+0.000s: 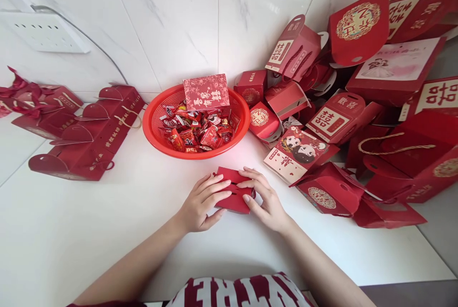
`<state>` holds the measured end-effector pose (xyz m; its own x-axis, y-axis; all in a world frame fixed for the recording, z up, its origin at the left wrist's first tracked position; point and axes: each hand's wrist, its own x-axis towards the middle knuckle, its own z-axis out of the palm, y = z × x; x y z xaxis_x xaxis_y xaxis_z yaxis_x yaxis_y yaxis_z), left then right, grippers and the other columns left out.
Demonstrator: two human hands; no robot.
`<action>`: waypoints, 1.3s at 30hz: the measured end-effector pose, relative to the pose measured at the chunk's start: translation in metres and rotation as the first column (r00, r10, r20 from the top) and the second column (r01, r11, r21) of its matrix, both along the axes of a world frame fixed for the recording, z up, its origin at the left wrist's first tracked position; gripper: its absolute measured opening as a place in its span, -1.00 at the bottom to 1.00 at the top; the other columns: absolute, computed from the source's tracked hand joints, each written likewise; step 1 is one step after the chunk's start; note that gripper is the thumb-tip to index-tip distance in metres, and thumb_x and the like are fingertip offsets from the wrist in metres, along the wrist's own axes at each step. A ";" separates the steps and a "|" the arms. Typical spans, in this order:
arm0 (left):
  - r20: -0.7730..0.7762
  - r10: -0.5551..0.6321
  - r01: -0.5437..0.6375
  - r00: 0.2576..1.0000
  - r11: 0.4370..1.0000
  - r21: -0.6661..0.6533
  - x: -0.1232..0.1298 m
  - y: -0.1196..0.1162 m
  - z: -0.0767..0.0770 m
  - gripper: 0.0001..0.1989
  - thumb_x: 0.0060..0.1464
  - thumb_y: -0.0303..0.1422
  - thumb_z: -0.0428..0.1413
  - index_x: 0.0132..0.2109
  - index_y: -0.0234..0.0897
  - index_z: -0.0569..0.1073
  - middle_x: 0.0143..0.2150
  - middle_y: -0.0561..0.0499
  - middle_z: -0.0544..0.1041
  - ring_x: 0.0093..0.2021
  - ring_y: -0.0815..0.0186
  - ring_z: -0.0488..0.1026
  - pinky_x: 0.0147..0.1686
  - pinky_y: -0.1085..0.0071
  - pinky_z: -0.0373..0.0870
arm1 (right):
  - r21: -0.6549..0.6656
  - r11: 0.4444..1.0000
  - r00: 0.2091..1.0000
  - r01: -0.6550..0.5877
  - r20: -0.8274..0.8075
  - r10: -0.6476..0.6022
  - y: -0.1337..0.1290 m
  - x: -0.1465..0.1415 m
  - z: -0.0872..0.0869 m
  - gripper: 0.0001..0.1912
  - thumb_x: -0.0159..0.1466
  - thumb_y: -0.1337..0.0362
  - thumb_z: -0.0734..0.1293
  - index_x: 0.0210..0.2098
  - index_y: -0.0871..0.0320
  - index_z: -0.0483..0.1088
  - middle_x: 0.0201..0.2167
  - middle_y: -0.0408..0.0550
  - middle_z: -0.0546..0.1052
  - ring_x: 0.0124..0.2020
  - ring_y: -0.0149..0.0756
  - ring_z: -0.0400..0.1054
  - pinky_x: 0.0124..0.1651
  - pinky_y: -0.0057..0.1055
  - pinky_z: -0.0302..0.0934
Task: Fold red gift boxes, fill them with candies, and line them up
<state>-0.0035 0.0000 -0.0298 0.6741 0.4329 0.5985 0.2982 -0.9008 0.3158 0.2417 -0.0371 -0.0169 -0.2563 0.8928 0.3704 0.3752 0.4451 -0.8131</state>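
red and small, one box (232, 203) sat nearest the basket (196, 155), on the wearer's side; two hands, left (205, 202) and right (266, 200), pressed it with fingers slightly spread.

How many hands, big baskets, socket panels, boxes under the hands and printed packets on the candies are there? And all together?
Left hand and right hand: 2
Red plastic basket: 1
Socket panel: 1
Red box under the hands: 1
Printed packet: 1
Total: 6
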 end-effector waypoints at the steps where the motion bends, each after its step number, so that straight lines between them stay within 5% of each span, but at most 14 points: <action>1: -0.006 0.008 -0.008 1.000 1.000 0.000 0.000 0.000 0.001 -0.56 0.17 -0.40 0.12 0.20 -0.30 0.34 0.20 -0.22 0.46 0.33 0.02 0.25 0.29 -0.08 0.21 | -0.009 1.000 0.999 0.010 -0.034 -0.010 0.000 0.001 0.004 -0.75 0.36 0.23 0.31 0.02 0.03 0.44 0.19 0.05 0.42 0.35 -0.02 0.12 0.42 0.17 -0.24; 3: -0.009 0.014 -0.014 1.000 1.000 -0.006 0.000 0.001 0.002 -0.56 0.18 -0.40 0.12 0.20 -0.30 0.34 0.20 -0.21 0.47 0.32 0.03 0.25 0.29 -0.06 0.22 | -0.073 0.997 0.955 0.020 -0.294 -0.041 0.000 0.005 0.015 -0.73 0.33 0.11 0.33 0.00 0.01 0.46 0.11 0.02 0.49 0.37 0.03 0.10 0.43 0.23 -0.36; 4: -0.009 0.013 -0.013 1.000 1.000 -0.009 0.000 0.001 0.002 -0.56 0.18 -0.40 0.12 0.20 -0.30 0.34 0.21 -0.21 0.46 0.33 0.03 0.25 0.28 -0.06 0.23 | -0.126 0.992 0.864 0.008 -0.498 -0.070 0.000 0.007 0.023 -0.70 0.32 0.03 0.32 -0.03 -0.01 0.46 0.03 0.01 0.53 0.35 0.03 0.14 0.43 0.23 -0.28; 6: -0.011 0.012 -0.012 1.000 1.000 -0.013 0.000 0.002 0.001 -0.56 0.18 -0.40 0.12 0.21 -0.31 0.34 0.21 -0.22 0.46 0.33 0.03 0.25 0.28 -0.05 0.23 | -0.221 0.973 0.524 -0.063 -0.837 -0.156 -0.001 0.009 0.042 -0.68 0.30 -0.06 0.29 -0.09 -0.03 0.46 -0.22 -0.07 0.58 0.25 -0.07 0.30 0.41 0.15 -0.05; 8: -0.017 0.012 -0.012 1.000 1.000 -0.013 -0.001 0.002 0.000 -0.54 0.17 -0.41 0.13 0.21 -0.30 0.33 0.22 -0.22 0.45 0.32 0.03 0.26 0.28 -0.06 0.23 | -0.265 0.947 0.203 -0.179 -0.952 -0.228 -0.002 0.010 0.063 -0.79 0.31 0.05 0.31 -0.12 -0.04 0.44 -0.52 -0.23 0.49 0.07 -0.27 0.46 0.42 -0.05 0.03; 10: -0.022 0.016 -0.016 1.000 1.000 -0.015 -0.002 0.003 0.000 -0.53 0.17 -0.42 0.14 0.22 -0.29 0.33 0.22 -0.22 0.45 0.32 0.03 0.26 0.28 -0.06 0.22 | -0.242 0.923 0.030 -0.298 -0.969 -0.245 -0.002 0.009 0.084 -0.81 0.31 0.25 0.32 -0.08 -0.01 0.40 -0.70 -0.38 0.33 -0.11 -0.44 0.53 0.46 -0.25 -0.04; 18: -0.038 0.014 -0.014 0.999 1.000 0.000 -0.004 0.005 -0.001 -0.49 0.16 -0.44 0.14 0.25 -0.28 0.30 0.25 -0.21 0.42 0.35 0.03 0.22 0.30 -0.09 0.18 | 0.088 0.823 -0.183 -0.562 -0.983 -0.020 0.003 -0.015 0.147 -0.61 0.30 0.38 0.30 0.12 0.10 0.29 -0.81 -0.52 0.16 -0.35 -0.50 0.54 0.45 -0.33 -0.04; 22: -0.027 0.020 -0.020 0.999 1.000 0.006 -0.006 0.005 -0.002 -0.49 0.16 -0.45 0.14 0.25 -0.28 0.31 0.25 -0.20 0.42 0.36 0.04 0.21 0.30 -0.07 0.20 | 0.402 0.682 -0.460 -0.611 -0.881 0.107 0.012 -0.026 0.164 -0.49 0.33 0.40 0.23 0.26 0.06 0.18 -0.81 -0.49 0.09 -0.24 -0.51 0.56 0.44 -0.33 -0.01; 26: -0.025 0.015 -0.015 1.000 1.000 0.004 -0.007 0.005 -0.004 -0.49 0.16 -0.46 0.14 0.25 -0.29 0.31 0.25 -0.21 0.42 0.36 0.03 0.21 0.30 -0.07 0.19 | 0.560 0.545 -0.614 -0.624 -0.783 0.101 0.021 -0.028 0.167 -0.39 0.31 0.44 0.17 0.33 0.05 0.10 -0.78 -0.44 0.16 -0.17 -0.40 0.56 0.46 -0.16 -0.03; 31: -0.020 0.016 -0.016 1.000 1.000 0.013 -0.007 0.007 -0.004 -0.50 0.16 -0.45 0.14 0.24 -0.31 0.31 0.24 -0.23 0.43 0.35 0.03 0.21 0.30 -0.06 0.20 | 0.569 0.551 -0.648 -0.610 -0.759 0.066 0.020 -0.038 0.165 -0.44 0.32 0.47 0.16 0.28 0.07 0.14 -0.74 -0.45 0.20 -0.23 -0.44 0.58 0.45 -0.21 0.00; 34: -0.024 0.023 -0.022 0.999 1.000 0.017 -0.006 0.007 -0.003 -0.51 0.17 -0.44 0.13 0.24 -0.31 0.31 0.24 -0.22 0.43 0.35 0.04 0.22 0.29 -0.05 0.21 | 0.494 0.637 -0.535 -0.592 -0.832 0.147 0.014 -0.041 0.166 -0.60 0.38 0.41 0.14 0.17 0.02 0.22 -0.70 -0.50 0.23 -0.50 -0.58 0.51 0.20 -0.46 0.32; 36: -0.026 0.025 -0.024 0.999 1.000 0.015 -0.005 0.006 -0.001 -0.51 0.17 -0.44 0.12 0.24 -0.31 0.31 0.24 -0.23 0.43 0.35 0.03 0.22 0.27 -0.05 0.23 | 0.356 0.731 -0.304 -0.582 -0.929 0.211 0.011 -0.038 0.163 -0.72 0.41 0.36 0.15 0.06 -0.03 0.29 -0.63 -0.50 0.30 -0.70 -0.66 0.34 -0.24 -0.69 0.45; 39: -0.026 0.047 -0.047 0.999 0.999 0.015 -0.005 0.003 0.001 -0.50 0.16 -0.42 0.14 0.25 -0.29 0.30 0.23 -0.23 0.44 0.31 0.03 0.26 0.21 0.01 0.31 | 0.099 0.904 0.243 -0.417 -0.946 0.215 0.016 -0.029 0.143 -0.82 0.41 0.34 0.22 -0.05 -0.02 0.36 -0.56 -0.43 0.36 -0.80 -0.67 0.10 -0.67 -0.79 0.19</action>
<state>-0.0081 0.0033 -0.0290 0.6686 0.4560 0.5874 0.3481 -0.8899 0.2947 0.2124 -0.0210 0.1261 -0.1099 0.8887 0.4451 -0.8068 0.1817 -0.5621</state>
